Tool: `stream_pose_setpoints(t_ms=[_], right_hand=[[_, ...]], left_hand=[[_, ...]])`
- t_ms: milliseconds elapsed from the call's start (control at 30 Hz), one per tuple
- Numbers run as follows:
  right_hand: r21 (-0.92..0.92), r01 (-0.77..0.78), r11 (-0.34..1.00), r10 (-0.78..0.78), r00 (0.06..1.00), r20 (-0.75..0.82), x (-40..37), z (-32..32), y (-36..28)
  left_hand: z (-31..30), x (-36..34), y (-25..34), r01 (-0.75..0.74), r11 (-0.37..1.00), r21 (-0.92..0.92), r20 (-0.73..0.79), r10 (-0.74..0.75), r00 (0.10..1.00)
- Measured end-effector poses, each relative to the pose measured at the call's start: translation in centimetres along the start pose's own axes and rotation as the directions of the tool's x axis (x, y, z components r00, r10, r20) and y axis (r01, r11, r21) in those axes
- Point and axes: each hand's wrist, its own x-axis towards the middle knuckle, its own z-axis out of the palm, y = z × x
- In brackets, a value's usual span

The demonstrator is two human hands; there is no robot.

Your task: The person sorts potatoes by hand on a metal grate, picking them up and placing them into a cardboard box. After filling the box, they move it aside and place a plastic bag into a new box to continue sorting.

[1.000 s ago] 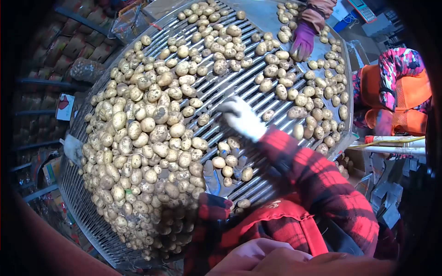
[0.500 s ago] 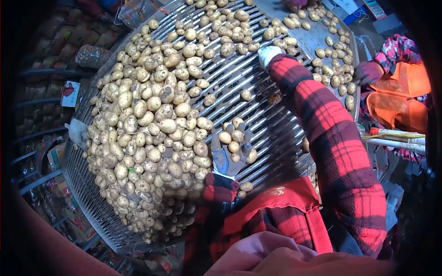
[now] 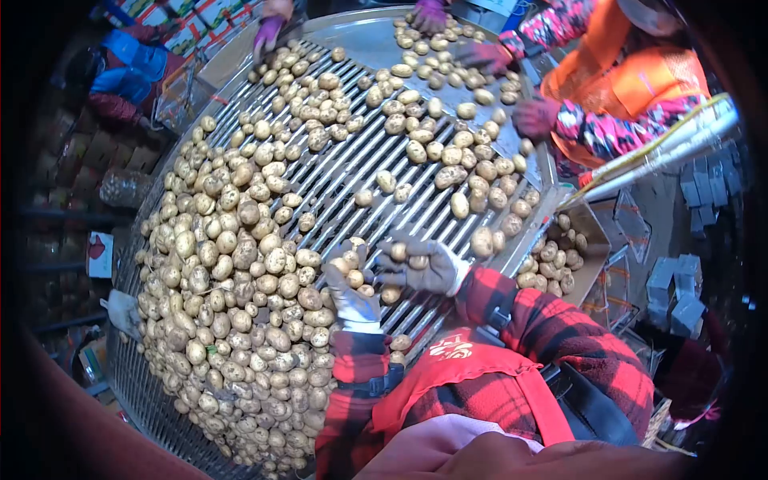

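My left hand, in a grey glove with a white cuff, cups several small potatoes just above the slatted metal grate. Close on its right, my right hand, gloved alike, points its fingers toward it. A small potato shows at the right hand's curled fingers, and another lies against them. Below the two hands a few more potatoes rest, partly covered. Left of my hands spreads a large heap of potatoes with soil on their skins.
Bars of the grate run between the heap and scattered potatoes on the right. A box of potatoes stands beyond the right edge. A co-worker in an orange apron reaches in; another's purple glove is at the far edge.
My right hand has come back from the far side of the grate to beside my left. The view has turned, and more potatoes lie on the right of the grate.
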Motion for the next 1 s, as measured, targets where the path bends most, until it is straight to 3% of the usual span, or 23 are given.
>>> stream_pose_setpoints(t_ms=[33, 67, 100, 133, 167, 200, 267, 300, 333, 400, 433, 467, 500, 533, 567, 600, 633, 667, 700, 733, 767, 867, 1000], right_hand=[[0.015, -0.007, 1.000, 0.011, 0.946, -0.325, -1.9, 0.6, 0.7], [0.074, 0.013, 0.997, 0.015, 0.929, -0.369, -2.5, 2.0, 1.6], [0.148, 0.030, 0.989, 0.005, 0.972, -0.234, -3.6, -0.4, 2.4], [0.220, 0.034, 0.975, -0.013, 0.995, -0.095, -4.5, -2.8, 2.9], [0.341, 0.021, 0.940, -0.004, 0.999, -0.050, -4.2, -2.9, 2.7], [0.061, 0.077, 0.995, -0.069, 0.990, -0.125, -4.9, 0.0, 2.2], [-0.477, 0.311, 0.822, -0.236, 0.948, 0.211, -5.7, 1.3, 2.1], [-0.268, 0.273, 0.924, -0.232, 0.957, 0.173, -6.0, -0.7, 2.7], [-0.456, 0.156, 0.876, -0.179, 0.984, -0.007, -5.7, -2.9, 2.6], [-0.399, 0.303, 0.865, -0.284, 0.953, 0.108, -6.9, -7.6, 3.3], [-0.737, 0.520, 0.431, -0.479, 0.824, 0.302, -7.5, -9.4, 4.4], [-0.567, 0.316, 0.761, -0.357, 0.933, 0.041, -8.0, -7.3, 3.4], [-0.188, 0.268, 0.945, -0.281, 0.958, -0.048, -7.9, -6.5, 3.0], [0.229, 0.184, 0.956, -0.167, 0.982, -0.093, -7.7, -5.7, 2.8], [-0.180, 0.277, 0.944, -0.290, 0.956, -0.046, -9.0, -3.5, 2.1], [-0.716, 0.402, 0.570, -0.593, 0.805, -0.020, -10.0, -1.8, 3.0], [-0.688, 0.433, 0.582, -0.567, 0.823, 0.038, -10.9, -0.7, 2.3], [-0.660, 0.461, 0.593, -0.542, 0.835, 0.095, -11.5, 0.1, 1.3], [0.076, 0.177, 0.981, -0.172, 0.982, -0.074, -11.3, 0.5, -0.7], [-0.026, 0.244, 0.970, -0.244, 0.969, -0.023, -11.6, 0.5, -0.7], [0.051, 0.215, 0.975, -0.216, 0.976, 0.018, -11.7, 0.6, -1.1], [0.128, 0.186, 0.974, -0.200, 0.974, 0.106, -12.1, -0.1, -2.2], [0.146, 0.235, 0.961, -0.253, 0.960, 0.118, -13.6, 0.4, -3.2]], left_hand=[[0.4, -0.1, -0.5, -0.050, 0.982, 0.180, 0.019, 0.047, 0.999], [0.6, -0.1, -1.3, -0.105, 0.930, 0.352, 0.051, 0.093, 0.994], [0.6, -0.2, -2.8, -0.319, 0.851, 0.417, 0.157, 0.278, 0.948], [-0.6, -0.7, -3.2, -0.583, 0.511, 0.631, 0.415, 0.412, 0.811], [-0.1, -1.4, -2.9, -0.647, 0.379, 0.661, 0.511, 0.405, 0.759], [0.4, -2.0, -2.6, -0.706, 0.242, 0.666, 0.603, 0.382, 0.700], [1.3, -2.7, -2.0, -0.743, -0.032, 0.668, 0.723, 0.264, 0.638], [1.2, -2.6, -2.5, -0.763, -0.086, 0.641, 0.758, 0.227, 0.611], [1.0, -2.6, -3.0, -0.781, -0.138, 0.609, 0.790, 0.186, 0.584], [1.9, -2.7, -3.7, -0.827, 0.000, 0.563, 0.813, 0.179, 0.554], [2.0, -2.8, -4.4, -0.839, 0.027, 0.544, 0.824, 0.175, 0.539], [2.2, -2.9, -5.0, -0.848, 0.052, 0.528, 0.831, 0.174, 0.528], [2.9, -3.1, -5.1, -0.841, 0.112, 0.530, 0.830, 0.134, 0.541], [4.2, -3.3, -4.4, -0.823, 0.131, 0.552, 0.828, 0.033, 0.560], [4.0, -3.5, -4.8, -0.697, 0.380, 0.608, 0.758, -0.017, 0.651], [3.7, -3.4, -5.5, -0.515, 0.596, 0.617, 0.688, -0.091, 0.720], [2.8, -2.6, -6.3, -0.313, 0.735, 0.601, 0.652, -0.225, 0.724], [4.6, -4.4, -4.7, 0.077, 0.854, 0.515, 0.554, -0.400, 0.730], [5.7, -4.8, -4.2, 0.061, 0.883, 0.465, 0.572, -0.353, 0.741], [6.4, -4.8, -4.0, 0.047, 0.909, 0.414, 0.588, -0.306, 0.749], [5.8, -4.3, -4.8, -0.156, 0.931, 0.329, 0.731, -0.146, 0.667], [7.6, -5.3, -4.8, 0.038, 0.961, 0.273, 0.650, -0.213, 0.730], [9.3, -5.6, -6.0, -0.039, 0.963, 0.268, 0.735, -0.178, 0.654]])
